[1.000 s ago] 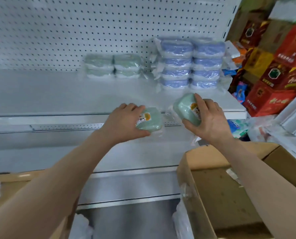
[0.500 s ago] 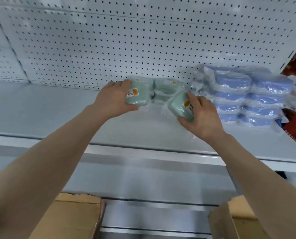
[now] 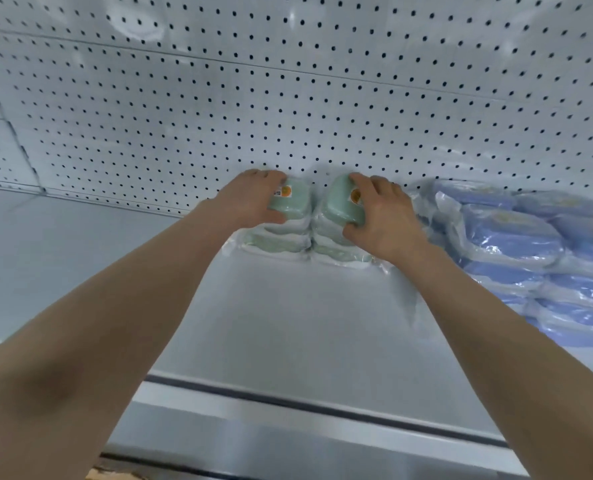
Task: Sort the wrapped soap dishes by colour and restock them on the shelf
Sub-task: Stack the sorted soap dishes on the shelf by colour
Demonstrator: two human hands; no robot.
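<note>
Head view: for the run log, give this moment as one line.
left hand: grips left green dish | right hand: grips right green dish | both dishes: on green stacks | blue stacks: beside, right

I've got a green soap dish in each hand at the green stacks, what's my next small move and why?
Probably settle both flat and let go. The left hand grips the left green soap dish atop the left green stack; the right hand grips the right green soap dish, tilted, on the right green stack, so colours match.
</note>
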